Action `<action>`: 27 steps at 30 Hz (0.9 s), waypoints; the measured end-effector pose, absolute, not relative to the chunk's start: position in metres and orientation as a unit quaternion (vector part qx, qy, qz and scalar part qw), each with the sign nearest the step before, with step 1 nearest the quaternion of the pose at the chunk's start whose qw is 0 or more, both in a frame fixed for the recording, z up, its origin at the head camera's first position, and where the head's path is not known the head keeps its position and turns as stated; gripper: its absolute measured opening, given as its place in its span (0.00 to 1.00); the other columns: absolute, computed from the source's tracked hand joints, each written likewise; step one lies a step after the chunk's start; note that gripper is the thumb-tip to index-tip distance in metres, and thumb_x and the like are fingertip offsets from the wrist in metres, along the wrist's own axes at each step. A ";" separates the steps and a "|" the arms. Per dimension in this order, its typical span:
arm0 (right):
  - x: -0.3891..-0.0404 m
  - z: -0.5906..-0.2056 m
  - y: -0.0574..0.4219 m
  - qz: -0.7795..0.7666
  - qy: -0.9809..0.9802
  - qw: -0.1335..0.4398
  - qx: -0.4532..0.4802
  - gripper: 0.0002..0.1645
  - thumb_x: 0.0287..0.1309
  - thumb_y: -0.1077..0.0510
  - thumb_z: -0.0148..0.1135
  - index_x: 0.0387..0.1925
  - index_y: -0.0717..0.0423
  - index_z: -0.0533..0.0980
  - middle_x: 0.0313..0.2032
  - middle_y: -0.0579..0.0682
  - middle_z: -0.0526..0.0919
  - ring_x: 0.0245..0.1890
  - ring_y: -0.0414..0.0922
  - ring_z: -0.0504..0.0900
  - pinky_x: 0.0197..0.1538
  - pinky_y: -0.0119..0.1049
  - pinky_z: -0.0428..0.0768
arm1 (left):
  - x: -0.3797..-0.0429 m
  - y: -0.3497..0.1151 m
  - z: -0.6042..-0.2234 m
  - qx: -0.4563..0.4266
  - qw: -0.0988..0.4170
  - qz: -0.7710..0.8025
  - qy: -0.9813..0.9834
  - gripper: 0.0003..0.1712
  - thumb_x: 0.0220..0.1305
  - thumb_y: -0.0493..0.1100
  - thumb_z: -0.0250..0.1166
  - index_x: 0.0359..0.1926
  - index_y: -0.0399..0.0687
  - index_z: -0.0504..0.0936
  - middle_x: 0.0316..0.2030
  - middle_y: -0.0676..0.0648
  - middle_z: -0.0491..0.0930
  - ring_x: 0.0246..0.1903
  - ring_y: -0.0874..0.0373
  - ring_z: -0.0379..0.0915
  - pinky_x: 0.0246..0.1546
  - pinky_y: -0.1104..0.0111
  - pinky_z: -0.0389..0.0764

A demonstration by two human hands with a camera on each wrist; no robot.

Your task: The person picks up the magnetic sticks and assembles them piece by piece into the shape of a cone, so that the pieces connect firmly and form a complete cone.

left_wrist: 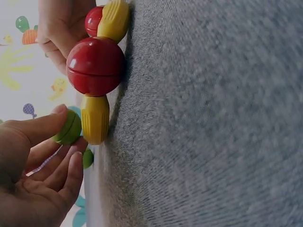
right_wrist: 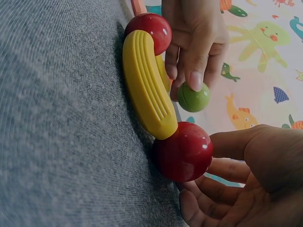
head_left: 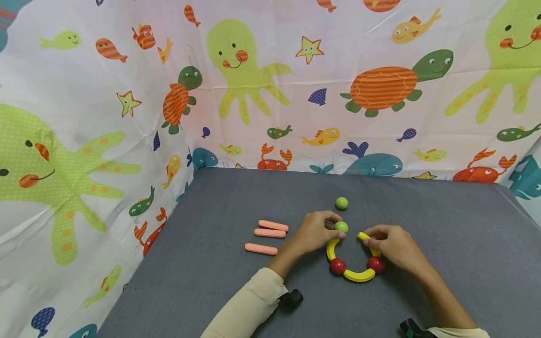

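Note:
My left hand pinches a green ball between thumb and fingers, right at the upper end of a curved yellow piece. This piece belongs to an open, U-shaped chain with two red balls and another curved yellow piece at the bottom. On the chain's right side, my right hand grips a third curved yellow piece near its upper end, above the right red ball. In the left wrist view, a groove runs round the held green ball.
A second green ball lies on the grey cloth-covered table, just beyond my left hand. To the left are three pink sticks. A curtain printed with sea animals stands along the table's back and left edges.

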State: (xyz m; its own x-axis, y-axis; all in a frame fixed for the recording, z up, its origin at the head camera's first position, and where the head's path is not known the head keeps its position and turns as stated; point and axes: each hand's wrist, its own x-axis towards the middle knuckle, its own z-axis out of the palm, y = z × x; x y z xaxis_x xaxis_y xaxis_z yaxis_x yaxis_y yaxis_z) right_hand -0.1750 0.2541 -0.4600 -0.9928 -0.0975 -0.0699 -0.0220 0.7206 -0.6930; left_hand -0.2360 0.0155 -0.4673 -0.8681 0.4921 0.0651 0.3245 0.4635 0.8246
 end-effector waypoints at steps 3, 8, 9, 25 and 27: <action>-0.175 -0.460 0.253 -0.374 0.926 0.049 -0.032 0.16 0.67 0.53 0.72 0.50 0.59 0.87 0.36 0.48 0.88 0.35 0.45 0.79 0.35 0.38 0.74 | -0.237 0.017 -0.469 0.246 0.097 0.461 0.847 0.18 0.64 0.45 0.78 0.55 0.49 0.89 0.47 0.54 0.89 0.45 0.69 0.85 0.40 0.79 0.82; -0.175 -0.460 0.252 -0.374 0.925 0.050 -0.032 0.17 0.66 0.53 0.73 0.50 0.59 0.87 0.35 0.47 0.87 0.34 0.45 0.78 0.33 0.37 0.73 | -0.238 0.018 -0.472 0.268 0.101 0.448 0.847 0.21 0.66 0.46 0.77 0.59 0.49 0.89 0.49 0.55 0.89 0.44 0.71 0.83 0.40 0.79 0.81; -0.175 -0.460 0.252 -0.375 0.925 0.049 -0.032 0.17 0.66 0.53 0.73 0.50 0.59 0.87 0.35 0.47 0.87 0.34 0.45 0.78 0.33 0.36 0.73 | -0.238 0.019 -0.472 0.270 0.101 0.445 0.848 0.21 0.67 0.46 0.77 0.59 0.49 0.89 0.49 0.55 0.89 0.44 0.71 0.83 0.40 0.79 0.81; -0.174 -0.458 0.248 -0.371 0.926 0.047 -0.039 0.16 0.67 0.53 0.73 0.50 0.59 0.87 0.37 0.48 0.87 0.38 0.46 0.80 0.39 0.41 0.77 | -0.236 0.028 -0.473 0.287 0.111 0.425 0.851 0.21 0.66 0.45 0.77 0.59 0.48 0.89 0.50 0.55 0.90 0.46 0.70 0.85 0.46 0.80 0.80; -0.175 -0.458 0.248 -0.371 0.927 0.046 -0.040 0.16 0.67 0.53 0.73 0.50 0.59 0.87 0.37 0.48 0.87 0.38 0.46 0.80 0.39 0.41 0.77 | -0.236 0.028 -0.473 0.287 0.108 0.424 0.852 0.21 0.66 0.45 0.77 0.58 0.48 0.89 0.50 0.55 0.90 0.46 0.70 0.85 0.46 0.80 0.80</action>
State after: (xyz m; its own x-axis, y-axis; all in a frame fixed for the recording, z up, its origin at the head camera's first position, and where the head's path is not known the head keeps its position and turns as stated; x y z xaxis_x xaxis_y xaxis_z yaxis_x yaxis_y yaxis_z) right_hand -0.1746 0.2477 -0.4576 -0.9926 -0.1082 -0.0552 -0.0403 0.7222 -0.6905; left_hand -0.2357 0.0284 -0.4733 -0.8112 0.5818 0.0592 0.3978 0.4748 0.7851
